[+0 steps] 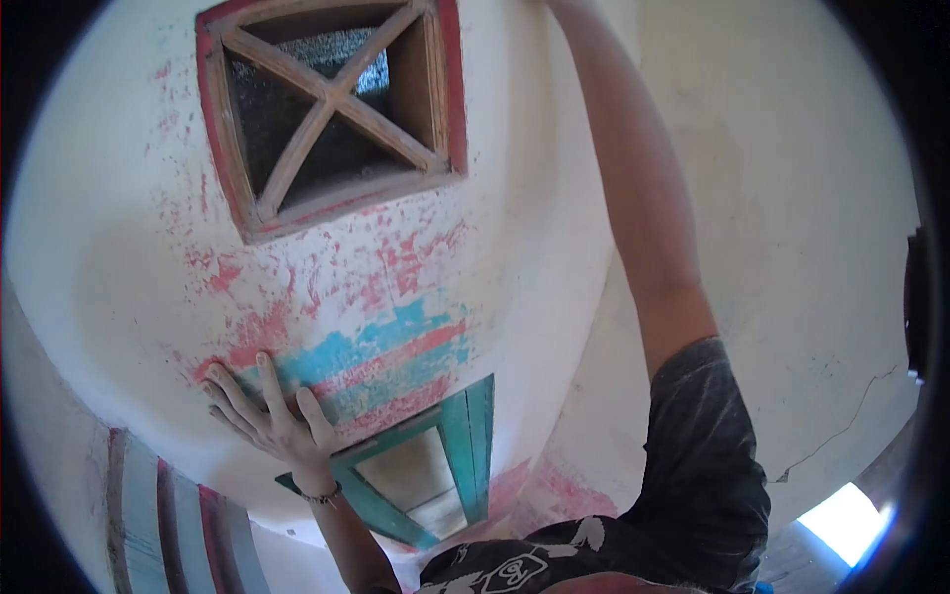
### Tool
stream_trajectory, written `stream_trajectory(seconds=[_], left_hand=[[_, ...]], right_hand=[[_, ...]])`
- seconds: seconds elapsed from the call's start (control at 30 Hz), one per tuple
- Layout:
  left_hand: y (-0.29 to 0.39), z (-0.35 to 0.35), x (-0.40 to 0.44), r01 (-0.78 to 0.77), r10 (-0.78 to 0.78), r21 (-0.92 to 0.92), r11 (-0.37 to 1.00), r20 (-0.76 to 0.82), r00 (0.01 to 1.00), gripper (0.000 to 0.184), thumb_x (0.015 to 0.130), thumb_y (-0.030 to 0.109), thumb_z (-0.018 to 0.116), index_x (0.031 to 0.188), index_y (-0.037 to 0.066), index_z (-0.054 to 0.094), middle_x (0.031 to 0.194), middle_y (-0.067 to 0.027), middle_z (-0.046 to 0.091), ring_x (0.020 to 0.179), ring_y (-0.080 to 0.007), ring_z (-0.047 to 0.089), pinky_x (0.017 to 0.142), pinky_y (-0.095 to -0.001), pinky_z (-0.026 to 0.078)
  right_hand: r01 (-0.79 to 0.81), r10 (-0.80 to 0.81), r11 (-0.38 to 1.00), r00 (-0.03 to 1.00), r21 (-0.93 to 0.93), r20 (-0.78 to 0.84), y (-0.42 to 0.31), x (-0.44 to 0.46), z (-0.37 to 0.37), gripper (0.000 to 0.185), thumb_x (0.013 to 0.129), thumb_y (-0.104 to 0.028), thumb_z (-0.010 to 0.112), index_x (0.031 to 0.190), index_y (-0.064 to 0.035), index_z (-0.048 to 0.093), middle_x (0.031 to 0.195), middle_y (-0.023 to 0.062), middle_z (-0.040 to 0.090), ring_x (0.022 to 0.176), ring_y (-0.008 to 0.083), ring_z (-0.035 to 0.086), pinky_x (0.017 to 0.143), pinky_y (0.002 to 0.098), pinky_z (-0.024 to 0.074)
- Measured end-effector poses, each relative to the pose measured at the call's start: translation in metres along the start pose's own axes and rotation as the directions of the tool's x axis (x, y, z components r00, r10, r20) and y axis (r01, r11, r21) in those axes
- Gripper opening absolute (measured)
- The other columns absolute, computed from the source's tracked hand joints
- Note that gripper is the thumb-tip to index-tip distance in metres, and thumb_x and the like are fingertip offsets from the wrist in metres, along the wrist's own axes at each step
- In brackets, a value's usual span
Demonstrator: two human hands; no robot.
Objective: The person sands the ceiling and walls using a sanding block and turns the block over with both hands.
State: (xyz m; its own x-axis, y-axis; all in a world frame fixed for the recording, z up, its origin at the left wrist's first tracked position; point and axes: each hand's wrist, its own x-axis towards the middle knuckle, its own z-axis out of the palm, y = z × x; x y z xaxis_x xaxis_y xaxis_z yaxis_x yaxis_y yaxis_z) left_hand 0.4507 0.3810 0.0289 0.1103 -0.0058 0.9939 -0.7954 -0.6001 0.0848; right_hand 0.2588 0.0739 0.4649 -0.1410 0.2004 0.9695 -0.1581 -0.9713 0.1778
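My left hand [282, 421] rests with its fingers spread against the white wall [129, 297], over worn patches of pink and blue paint [346, 351]. A thin bracelet [322, 494] circles that wrist. Just beside the hand is a green wooden frame [477, 450] around a pane. My right arm [643, 188] stretches up along the wall to the top edge of the view, where the hand itself is cut off, so whatever it touches or holds is hidden.
Above the paint patches sits a window opening with a wooden cross frame [338, 96] and a pink border. Striped coloured boards [183, 525] stand at lower left. A crack [841, 428] runs down the right wall, near a bright opening [846, 523].
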Motion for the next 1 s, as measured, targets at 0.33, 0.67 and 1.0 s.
stream_trajectory(seconds=[0.33,0.67,1.0], left_hand=[[0.008,-0.004,-0.006,0.104,-0.101,-0.055,0.993,0.051,0.994,0.059,0.103,0.043,0.034,0.152,0.015,0.054,0.167,-0.0216,0.028,0.155,-0.0444,0.022,0.124,-0.0629,0.009],[0.005,-0.007,-0.008,0.122,-0.122,0.008,0.993,0.103,0.987,0.06,0.104,0.044,0.031,0.151,0.015,0.054,0.166,-0.0226,0.03,0.154,-0.0455,0.023,0.124,-0.0635,0.01],[-0.002,-0.005,-0.002,0.179,-0.181,0.05,0.983,0.04,0.983,0.064,0.106,0.049,0.023,0.152,0.015,0.053,0.166,-0.0235,0.029,0.155,-0.0463,0.02,0.124,-0.0645,0.007]], right_hand=[[-0.104,0.11,0.994,0.977,-0.044,0.182,-0.099,-0.332,-0.054,0.047,0.094,0.009,0.046,0.134,-0.0045,0.067,0.144,0.0218,0.059,0.145,0.0424,0.043,0.122,0.0491,0.0318],[0.153,-0.171,0.98,0.974,-0.126,-0.147,-0.005,-0.027,0.027,0.037,0.096,-0.008,0.054,0.129,-0.0101,0.07,0.137,0.0195,0.063,0.124,0.0404,0.06,0.105,0.0512,0.0474],[0.132,-0.129,0.99,0.989,-0.04,0.071,-0.018,-0.091,-0.001,0.047,0.093,-0.004,0.049,0.136,-0.0133,0.066,0.144,0.02,0.058,0.139,0.04,0.05,0.116,0.0488,0.0419]])
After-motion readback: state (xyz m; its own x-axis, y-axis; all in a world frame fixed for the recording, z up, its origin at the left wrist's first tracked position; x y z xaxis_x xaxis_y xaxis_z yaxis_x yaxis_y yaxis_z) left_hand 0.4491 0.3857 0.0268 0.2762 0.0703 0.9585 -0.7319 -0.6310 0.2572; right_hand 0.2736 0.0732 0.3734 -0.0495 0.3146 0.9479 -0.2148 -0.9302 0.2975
